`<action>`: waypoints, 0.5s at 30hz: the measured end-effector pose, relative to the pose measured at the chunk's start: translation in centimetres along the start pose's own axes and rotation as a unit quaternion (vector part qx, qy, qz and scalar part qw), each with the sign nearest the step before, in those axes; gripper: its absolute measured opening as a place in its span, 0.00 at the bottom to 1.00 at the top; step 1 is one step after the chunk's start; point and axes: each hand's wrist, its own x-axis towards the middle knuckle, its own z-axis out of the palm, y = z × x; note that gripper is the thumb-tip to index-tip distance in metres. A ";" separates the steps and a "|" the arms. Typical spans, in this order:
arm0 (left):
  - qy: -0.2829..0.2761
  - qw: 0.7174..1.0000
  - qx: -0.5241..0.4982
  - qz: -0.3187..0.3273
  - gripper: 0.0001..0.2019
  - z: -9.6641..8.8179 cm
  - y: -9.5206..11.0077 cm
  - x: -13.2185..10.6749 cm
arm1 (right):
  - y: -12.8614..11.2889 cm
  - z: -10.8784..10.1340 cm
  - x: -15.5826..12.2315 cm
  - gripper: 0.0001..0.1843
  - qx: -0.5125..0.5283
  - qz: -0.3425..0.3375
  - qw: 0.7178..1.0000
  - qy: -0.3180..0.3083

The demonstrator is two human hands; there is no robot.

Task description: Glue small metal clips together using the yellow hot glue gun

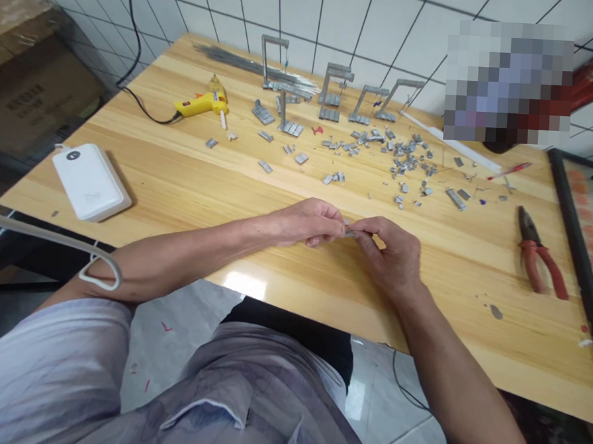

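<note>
Centrally, just below mid-frame: left hand [309,223] and right hand [391,253] meet fingertip to fingertip low over the bench [288,182]. Both pinch one small grey metal piece [349,232] between thumb and fingers. The piece is mostly hidden by the fingertips, so its shape cannot be told. Remaining left fingers are curled under.

Scattered metal clips [403,163] lie in the upper middle of the frame, well apart from the hands. Beyond them, near the bench's far edge, stand upright metal frames [333,85]. Yellow glue gun [203,102] is at upper left, its cord trailing off the edge. White power bank [90,181] is at left, near the bench's edge. Red-handled pliers [540,258] lie at right, nose pointing up-frame.
</note>
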 end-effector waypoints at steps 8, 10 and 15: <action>-0.006 1.000 0.000 -0.017 0.12 0.0 0.4 -0.1 | 0.0 0.0 0.1 0.08 0.017 -0.001 1.000 0.003; -0.005 1.000 0.002 -0.021 0.11 -0.1 0.4 -0.1 | -0.1 0.0 0.1 0.09 0.012 -0.003 1.000 -0.001; -0.010 0.999 -0.003 -0.040 0.10 -0.2 0.6 0.0 | -0.2 0.0 0.0 0.08 -0.011 -0.024 1.000 0.001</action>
